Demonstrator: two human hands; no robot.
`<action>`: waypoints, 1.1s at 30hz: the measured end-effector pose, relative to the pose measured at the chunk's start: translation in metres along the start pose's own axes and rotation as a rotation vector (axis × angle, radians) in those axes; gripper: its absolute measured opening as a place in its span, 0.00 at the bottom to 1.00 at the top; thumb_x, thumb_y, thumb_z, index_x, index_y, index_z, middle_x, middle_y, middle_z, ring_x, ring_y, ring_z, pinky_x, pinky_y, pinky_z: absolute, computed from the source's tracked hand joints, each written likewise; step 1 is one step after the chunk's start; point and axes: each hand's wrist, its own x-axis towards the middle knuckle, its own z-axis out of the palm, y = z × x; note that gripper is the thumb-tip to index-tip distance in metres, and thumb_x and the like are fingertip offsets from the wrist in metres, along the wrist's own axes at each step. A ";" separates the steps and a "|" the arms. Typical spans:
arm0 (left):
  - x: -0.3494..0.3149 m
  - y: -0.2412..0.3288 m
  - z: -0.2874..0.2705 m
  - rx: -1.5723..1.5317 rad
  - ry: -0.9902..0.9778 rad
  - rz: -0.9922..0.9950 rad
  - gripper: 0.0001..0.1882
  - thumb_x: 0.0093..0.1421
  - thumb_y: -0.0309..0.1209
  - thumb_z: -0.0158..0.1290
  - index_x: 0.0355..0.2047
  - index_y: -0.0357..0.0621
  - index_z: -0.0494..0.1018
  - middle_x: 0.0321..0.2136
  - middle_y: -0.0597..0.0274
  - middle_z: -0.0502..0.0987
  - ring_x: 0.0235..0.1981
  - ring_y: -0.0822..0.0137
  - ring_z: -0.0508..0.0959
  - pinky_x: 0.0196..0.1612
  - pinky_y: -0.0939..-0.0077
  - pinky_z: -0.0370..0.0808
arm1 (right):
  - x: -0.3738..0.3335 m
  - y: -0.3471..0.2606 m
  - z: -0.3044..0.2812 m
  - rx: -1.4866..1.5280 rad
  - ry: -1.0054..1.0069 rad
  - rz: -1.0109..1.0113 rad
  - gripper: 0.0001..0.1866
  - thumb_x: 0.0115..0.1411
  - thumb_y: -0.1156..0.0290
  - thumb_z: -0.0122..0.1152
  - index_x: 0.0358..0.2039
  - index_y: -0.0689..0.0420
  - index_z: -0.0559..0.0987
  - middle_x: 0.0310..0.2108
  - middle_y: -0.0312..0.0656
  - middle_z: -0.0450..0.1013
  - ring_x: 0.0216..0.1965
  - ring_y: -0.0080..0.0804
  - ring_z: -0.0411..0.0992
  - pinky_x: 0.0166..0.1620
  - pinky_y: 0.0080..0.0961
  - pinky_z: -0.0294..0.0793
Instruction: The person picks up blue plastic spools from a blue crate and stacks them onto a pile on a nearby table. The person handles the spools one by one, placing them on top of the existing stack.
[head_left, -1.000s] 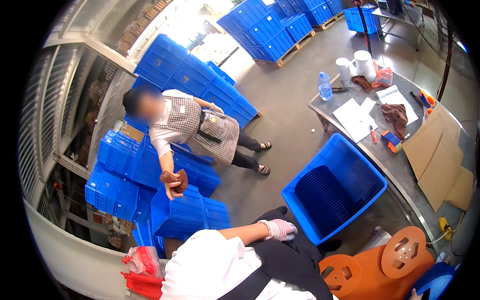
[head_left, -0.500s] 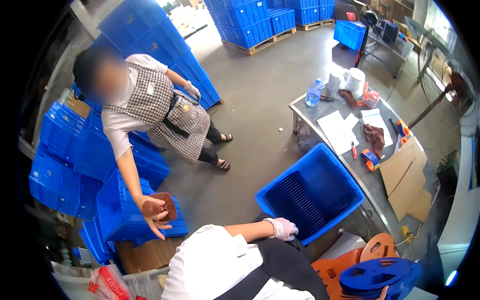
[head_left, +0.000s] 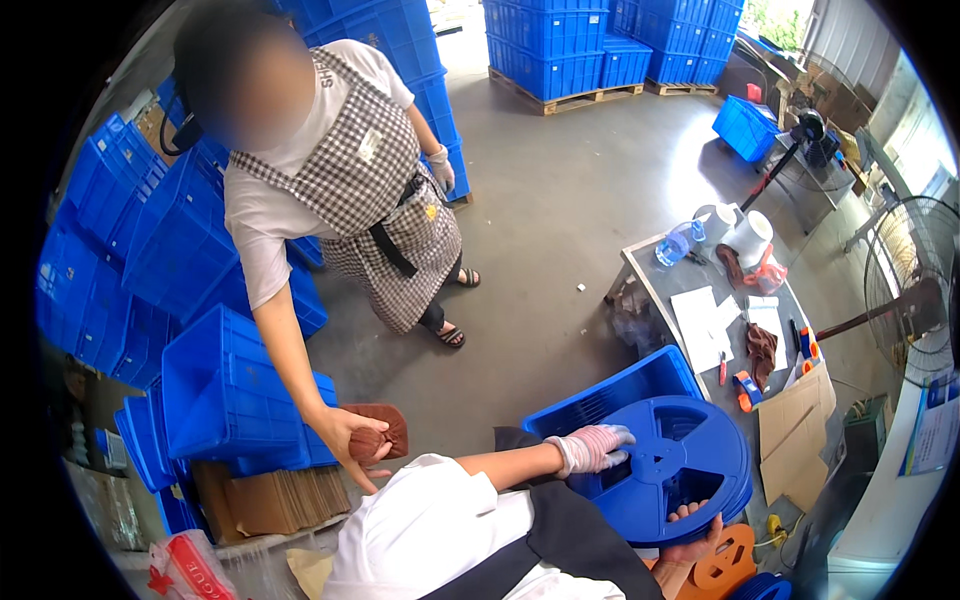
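Observation:
A stack of blue plastic reels (head_left: 650, 475) is held over the blue bin (head_left: 545, 415), flat face up and covering much of it. My right hand (head_left: 690, 525), bare, grips the stack at its near right edge, fingers through one of the openings. My left hand (head_left: 592, 450), in a white and pink glove, has its fingers curled onto the left rim; its thumb is hidden. Part of the bin's far and left walls still shows behind the reels. Orange reels (head_left: 725, 560) lie below my right hand, beside more blue reels (head_left: 762, 587).
At left a co-worker (head_left: 345, 190) in a checked apron reaches out, holding a brown cloth (head_left: 385, 430). Blue crates (head_left: 235, 390) and cardboard (head_left: 285, 500) stand below that arm. A metal table (head_left: 650, 275) on the right bears papers, cardboard and tape dispensers; a fan (head_left: 915, 285) stands beyond.
My right hand has brought the blue reels up and left from the lower right, over the bin. My left hand has moved from the bin's edge onto the reels. The co-worker appears closer.

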 end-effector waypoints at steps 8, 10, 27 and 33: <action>-0.013 -0.012 -0.015 -0.077 0.340 -0.129 0.24 0.62 0.36 0.53 0.56 0.39 0.67 0.55 0.42 0.69 0.57 0.44 0.69 0.60 0.59 0.66 | -0.025 0.010 0.039 -0.160 -0.257 -0.023 0.21 0.61 0.47 0.54 0.34 0.54 0.66 0.17 0.31 0.55 0.19 0.22 0.53 0.21 0.23 0.52; -0.006 -0.008 -0.011 -0.067 0.389 -0.123 0.25 0.61 0.38 0.53 0.56 0.39 0.67 0.55 0.41 0.70 0.57 0.45 0.70 0.61 0.59 0.65 | -0.033 0.006 0.030 -0.178 -0.331 -0.011 0.24 0.58 0.43 0.55 0.33 0.52 0.65 0.17 0.31 0.55 0.19 0.24 0.52 0.20 0.24 0.52; -0.022 0.051 0.028 -0.234 0.471 -0.096 0.20 0.65 0.33 0.52 0.56 0.41 0.69 0.58 0.46 0.68 0.60 0.51 0.67 0.61 0.62 0.65 | -0.125 -0.037 -0.056 0.094 -0.361 -0.138 0.24 0.55 0.43 0.60 0.27 0.49 0.63 0.14 0.29 0.54 0.17 0.23 0.54 0.23 0.23 0.55; -0.009 0.035 0.073 0.233 0.343 0.123 0.25 0.65 0.41 0.49 0.59 0.42 0.67 0.62 0.44 0.63 0.63 0.41 0.61 0.65 0.53 0.58 | -0.144 -0.034 -0.077 0.130 -0.416 -0.128 0.23 0.57 0.44 0.59 0.28 0.50 0.63 0.14 0.29 0.54 0.18 0.23 0.54 0.24 0.23 0.55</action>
